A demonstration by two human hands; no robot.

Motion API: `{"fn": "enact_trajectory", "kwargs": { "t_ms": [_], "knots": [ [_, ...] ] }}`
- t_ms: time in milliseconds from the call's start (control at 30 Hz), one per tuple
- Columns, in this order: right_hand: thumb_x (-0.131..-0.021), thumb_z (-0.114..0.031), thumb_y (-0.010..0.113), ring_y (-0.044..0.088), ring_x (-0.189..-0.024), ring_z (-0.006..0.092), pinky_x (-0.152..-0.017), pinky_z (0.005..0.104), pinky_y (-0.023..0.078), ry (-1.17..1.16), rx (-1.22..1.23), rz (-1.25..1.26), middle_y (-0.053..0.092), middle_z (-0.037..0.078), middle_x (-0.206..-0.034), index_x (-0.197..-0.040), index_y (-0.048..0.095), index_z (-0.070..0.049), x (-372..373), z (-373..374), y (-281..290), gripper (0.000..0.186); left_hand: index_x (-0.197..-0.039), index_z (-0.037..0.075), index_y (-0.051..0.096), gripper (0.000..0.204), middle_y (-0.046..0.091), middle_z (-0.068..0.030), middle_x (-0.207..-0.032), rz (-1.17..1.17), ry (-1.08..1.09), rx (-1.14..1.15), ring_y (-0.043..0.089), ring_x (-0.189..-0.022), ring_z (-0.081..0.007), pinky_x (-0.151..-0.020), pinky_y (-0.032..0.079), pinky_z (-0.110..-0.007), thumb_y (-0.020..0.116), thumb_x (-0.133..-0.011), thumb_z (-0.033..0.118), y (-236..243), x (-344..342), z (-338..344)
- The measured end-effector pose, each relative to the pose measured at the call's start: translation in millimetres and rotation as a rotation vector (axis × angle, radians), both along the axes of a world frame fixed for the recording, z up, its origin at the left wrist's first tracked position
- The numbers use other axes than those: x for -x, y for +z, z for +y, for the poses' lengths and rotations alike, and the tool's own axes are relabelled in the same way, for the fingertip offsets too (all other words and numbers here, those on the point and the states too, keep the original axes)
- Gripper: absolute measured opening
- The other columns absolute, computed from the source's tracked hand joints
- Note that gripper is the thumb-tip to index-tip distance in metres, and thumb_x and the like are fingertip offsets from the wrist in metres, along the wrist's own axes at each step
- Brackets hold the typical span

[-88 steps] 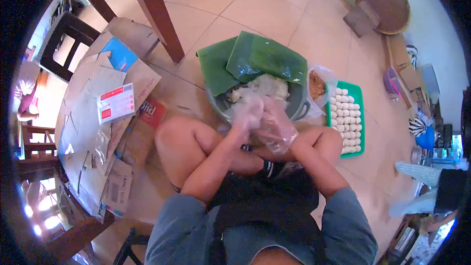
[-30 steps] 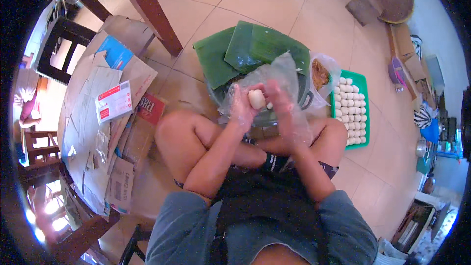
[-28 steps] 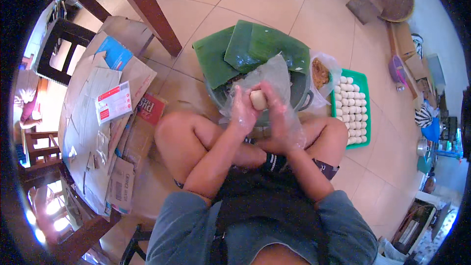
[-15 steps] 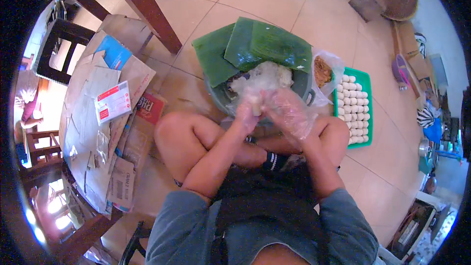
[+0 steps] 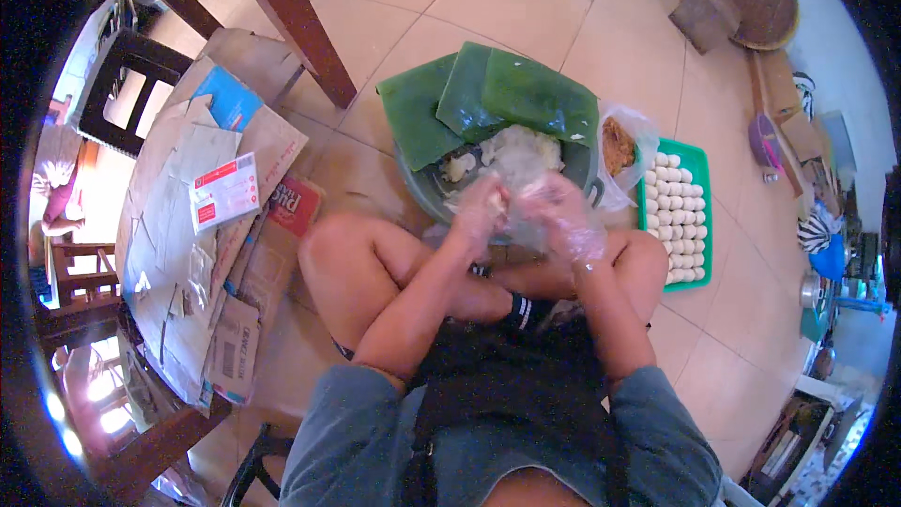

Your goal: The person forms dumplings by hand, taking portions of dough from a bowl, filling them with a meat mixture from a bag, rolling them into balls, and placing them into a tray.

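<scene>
Over the near side of a grey basin (image 5: 405, 167), both my hands work in clear plastic gloves. My left hand (image 5: 479, 210) is closed around a small pale lump of dough (image 5: 497, 201), mostly hidden by the fingers. Just right of it, my right hand (image 5: 572, 218) is blurred, its bent fingers pointing toward the left hand. Whether it grips anything I cannot tell. A larger mass of whitish dough, partly under clear plastic (image 5: 522, 152), lies in the basin behind my hands. Green banana leaves (image 5: 511, 94) lie across the basin's far side.
Right of the basin sits an open plastic bag of brown filling (image 5: 618, 145). Beside it, a green tray (image 5: 708, 211) holds rows of white dough balls (image 5: 676, 202). Flattened cardboard (image 5: 169, 225) and a wooden table leg (image 5: 291, 23) stand at the left. My crossed legs border the basin's near side.
My hands, together around the pale lump before, are now slightly apart. My right hand has shifted a little to the right. The lump stays with my left hand.
</scene>
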State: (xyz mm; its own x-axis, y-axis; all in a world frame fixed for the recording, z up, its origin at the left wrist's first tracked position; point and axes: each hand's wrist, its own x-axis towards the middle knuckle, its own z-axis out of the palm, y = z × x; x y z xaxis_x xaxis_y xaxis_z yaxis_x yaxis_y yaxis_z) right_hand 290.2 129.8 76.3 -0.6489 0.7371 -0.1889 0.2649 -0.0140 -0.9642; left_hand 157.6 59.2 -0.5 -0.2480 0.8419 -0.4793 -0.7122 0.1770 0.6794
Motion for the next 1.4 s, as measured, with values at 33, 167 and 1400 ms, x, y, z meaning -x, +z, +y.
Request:
{"fn": "enact_trajectory", "kwargs": {
  "t_ms": [33,167,1400],
  "knots": [
    [-0.075,-0.030,0.066,0.057,-0.086,0.0297,-0.078,0.0389,0.045,-0.203,0.306,0.291,0.061,0.012,-0.090,-0.091,0.057,-0.004,-8.4,6.8,-9.0,0.032,-0.100,0.006,0.057,0.033,0.059,-0.0093,-0.090,-0.035,-0.063,0.003,0.058,-0.076,-0.0181,-0.061,0.049,-0.031,0.046,-0.088,0.035,2.2,6.5,2.1],
    [-0.075,-0.033,0.068,0.052,-0.102,0.0333,-0.087,0.0405,0.042,-0.090,-0.743,-0.194,0.056,0.017,-0.109,-0.107,0.054,-0.001,-11.4,18.6,-2.2,0.048,-0.106,0.011,0.054,0.040,0.059,-0.0068,-0.091,-0.265,-0.111,-0.309,0.058,-0.069,-0.0178,-0.063,0.049,-0.032,0.040,-0.090,0.044,-3.5,27.5,2.3],
    [-0.083,-0.032,0.060,0.052,-0.106,0.0250,-0.090,0.0360,0.041,0.059,0.501,0.335,0.053,0.013,-0.116,-0.121,0.047,-0.002,-35.7,18.9,-37.3,0.050,-0.125,0.002,0.042,0.066,0.043,-0.0132,-0.128,0.064,0.114,-0.001,0.038,-0.119,-0.0263,-0.100,0.030,-0.041,0.027,-0.090,0.056,-1.8,-32.9,18.8]
  ]
}}
